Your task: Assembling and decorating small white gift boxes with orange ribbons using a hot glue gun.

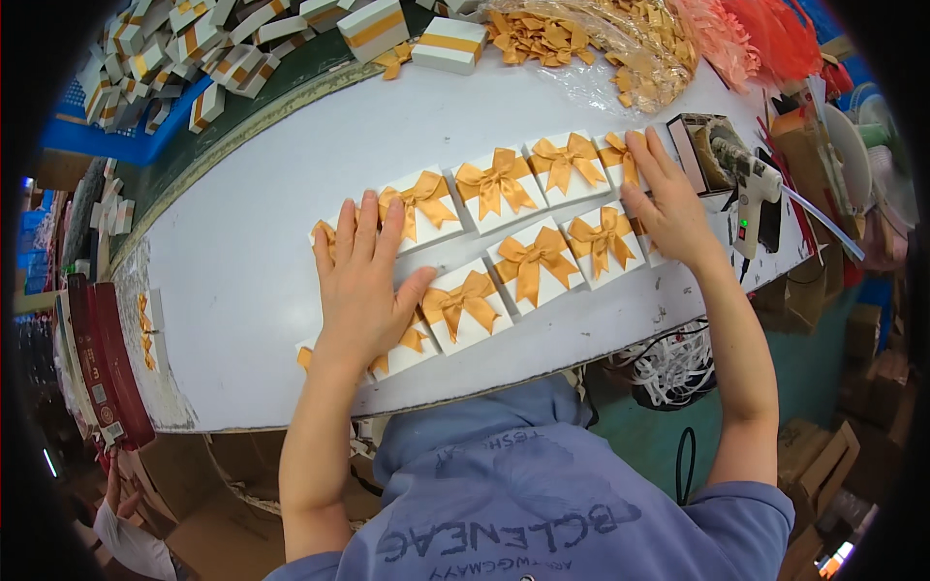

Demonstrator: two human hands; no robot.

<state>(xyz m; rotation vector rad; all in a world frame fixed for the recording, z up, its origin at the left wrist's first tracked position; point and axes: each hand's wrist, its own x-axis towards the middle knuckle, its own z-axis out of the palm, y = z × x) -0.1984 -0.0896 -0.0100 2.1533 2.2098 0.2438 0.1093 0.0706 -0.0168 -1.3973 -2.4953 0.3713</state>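
Two rows of small white gift boxes with gold ribbon bows lie on the white table [242,290]. Over the left end of both rows my left hand [363,281] rests flat, fingers spread, covering parts of several boxes. My right hand [668,208] lies at the right end, fingers stretched over the end boxes and partly hiding a bow. Between my hands, a white box with a bow [499,189] sits in the far row and another bowed box [533,266] in the near row. The boxes stand close together, with a narrow gap between the rows.
A hot glue gun [751,194] stands at the right by a dark open box [702,155]. Loose gold bows [552,39] fill a clear plastic bag at the back. Ribboned boxes [194,58] pile up in a blue crate at the far left. One bowed box [150,329] sits near the left edge.
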